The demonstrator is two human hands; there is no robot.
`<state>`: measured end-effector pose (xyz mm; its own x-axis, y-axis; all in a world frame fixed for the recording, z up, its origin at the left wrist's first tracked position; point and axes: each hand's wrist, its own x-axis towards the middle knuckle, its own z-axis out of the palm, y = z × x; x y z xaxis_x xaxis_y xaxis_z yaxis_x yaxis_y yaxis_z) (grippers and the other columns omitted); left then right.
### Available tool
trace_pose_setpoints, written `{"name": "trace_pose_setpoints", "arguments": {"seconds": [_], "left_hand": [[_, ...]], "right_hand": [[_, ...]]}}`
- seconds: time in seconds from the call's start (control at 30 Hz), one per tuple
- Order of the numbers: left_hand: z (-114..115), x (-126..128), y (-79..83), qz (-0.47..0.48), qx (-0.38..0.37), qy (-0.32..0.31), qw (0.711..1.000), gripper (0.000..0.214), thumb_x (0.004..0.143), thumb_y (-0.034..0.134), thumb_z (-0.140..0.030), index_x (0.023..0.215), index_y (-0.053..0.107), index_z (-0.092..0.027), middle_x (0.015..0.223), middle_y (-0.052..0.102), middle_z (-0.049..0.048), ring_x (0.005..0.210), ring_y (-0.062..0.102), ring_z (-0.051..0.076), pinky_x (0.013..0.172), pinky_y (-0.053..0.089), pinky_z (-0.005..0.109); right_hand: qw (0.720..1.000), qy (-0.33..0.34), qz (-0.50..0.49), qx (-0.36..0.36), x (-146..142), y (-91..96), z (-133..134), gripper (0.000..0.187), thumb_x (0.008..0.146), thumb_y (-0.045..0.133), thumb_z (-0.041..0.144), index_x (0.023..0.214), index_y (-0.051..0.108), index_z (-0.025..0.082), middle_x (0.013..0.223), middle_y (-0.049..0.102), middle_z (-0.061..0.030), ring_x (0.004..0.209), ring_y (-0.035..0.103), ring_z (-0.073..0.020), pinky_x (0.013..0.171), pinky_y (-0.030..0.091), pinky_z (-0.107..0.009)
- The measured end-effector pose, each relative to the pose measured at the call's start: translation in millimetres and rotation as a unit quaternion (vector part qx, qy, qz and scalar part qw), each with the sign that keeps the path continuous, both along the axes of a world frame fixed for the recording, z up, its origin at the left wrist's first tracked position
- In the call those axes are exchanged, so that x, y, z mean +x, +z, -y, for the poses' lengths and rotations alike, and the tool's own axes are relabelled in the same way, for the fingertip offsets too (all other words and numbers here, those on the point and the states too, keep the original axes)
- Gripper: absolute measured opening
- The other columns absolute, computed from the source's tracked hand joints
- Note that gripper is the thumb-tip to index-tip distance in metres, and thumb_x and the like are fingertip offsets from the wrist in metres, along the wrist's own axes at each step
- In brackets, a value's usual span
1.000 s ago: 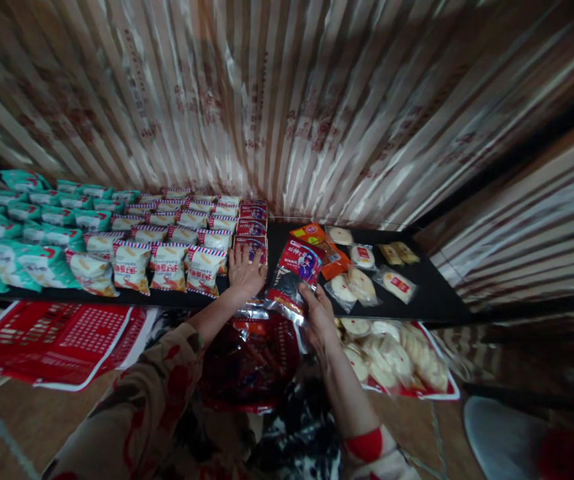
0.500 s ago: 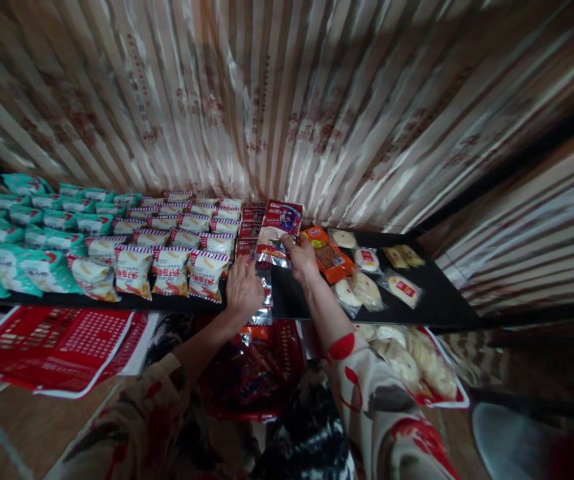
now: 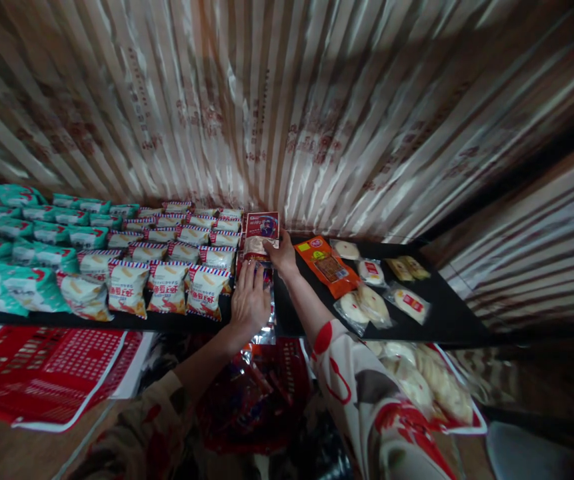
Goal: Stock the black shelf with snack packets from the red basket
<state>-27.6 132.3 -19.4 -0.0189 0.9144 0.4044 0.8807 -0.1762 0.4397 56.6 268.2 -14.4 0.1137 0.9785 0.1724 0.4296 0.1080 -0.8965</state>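
At the rear of the black shelf (image 3: 451, 317), the right hand (image 3: 281, 256) pinches one dark-red packet (image 3: 263, 228), thumb on its front face and fingers at its right edge. The packet lies just ahead of the left hand (image 3: 251, 303), which is palm down, fingers extended close together, over a column of packets (image 3: 265, 335); the hand and overlap prevent a count. To the left, four cream bags (image 3: 167, 288) form the front row; teal bags (image 3: 37, 290) stand beyond, too overlapped to count. To the right: one orange packet (image 3: 327, 267), three round white pieces (image 3: 374, 305), two red-labelled pieces (image 3: 409, 302) and two yellow packets (image 3: 401, 269). Below the shelf are three red baskets (image 3: 47, 367). The middle basket (image 3: 297, 373) contains dark packets; the right basket (image 3: 481, 425) contains round pale pieces (image 3: 434, 377).
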Motion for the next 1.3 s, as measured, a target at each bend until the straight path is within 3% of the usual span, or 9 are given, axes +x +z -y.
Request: {"name": "trace_pose_setpoints", "arguments": {"seconds": [0.13,0.37,0.8,1.03,1.3], "left_hand": [[-7,0,-1.7,0.003,-0.001,0.005,1.0,0.049,0.084,0.043,-0.023,0.13,0.042,-0.007,0.142,0.038,0.0177,0.136,0.025,0.029,0.109,0.03,0.046],[-14,-4,-5.4,0.002,-0.028,0.006,1.0,0.051,0.083,0.044,-0.024,0.13,0.043,-0.004,0.14,0.041,0.0182,0.135,0.027,0.029,0.111,0.028,0.044],[-25,-3,-1.3,-0.01,-0.074,0.015,0.997,0.052,0.084,0.045,-0.025,0.131,0.042,-0.004,0.14,0.04,0.019,0.133,0.031,0.03,0.11,0.029,0.044],[-28,-4,-6.7,-0.009,-0.057,0.02,0.998,0.051,0.083,0.046,-0.025,0.13,0.044,-0.004,0.139,0.042,0.0193,0.132,0.033,0.03,0.109,0.029,0.044],[-31,-4,-9.9,0.001,-0.054,0.022,0.998,0.049,0.082,0.045,-0.024,0.127,0.046,-0.002,0.136,0.045,0.0199,0.132,0.033,0.029,0.109,0.03,0.044]], "right_hand": [[0.999,-0.004,0.047,-0.013,-7,5.3,-2,0.051,0.076,0.061,0.024,0.124,0.047,0.017,0.111,0.064,-0.0102,0.099,0.062,-0.0204,0.088,0.046,-0.033],[0.993,-0.005,0.116,-0.031,-14,6.4,-1,0.046,0.079,0.059,0.026,0.123,0.049,0.015,0.111,0.065,-0.0117,0.101,0.061,-0.0215,0.087,0.046,-0.032],[0.975,0.016,0.218,-0.043,-17,10.8,-10,0.043,0.083,0.056,0.027,0.123,0.051,0.013,0.112,0.065,-0.0125,0.104,0.06,-0.0219,0.088,0.044,-0.03],[0.961,0.015,0.272,-0.047,-22,5.1,-12,0.037,0.084,0.052,0.03,0.118,0.056,0.014,0.11,0.061,-0.0134,0.096,0.06,-0.0204,0.085,0.044,-0.029],[0.938,-0.002,0.344,-0.036,-21,5.6,0,0.036,0.085,0.048,0.035,0.114,0.059,0.017,0.122,0.054,-0.013,0.112,0.045,-0.0271,0.093,0.038,-0.037]]}}
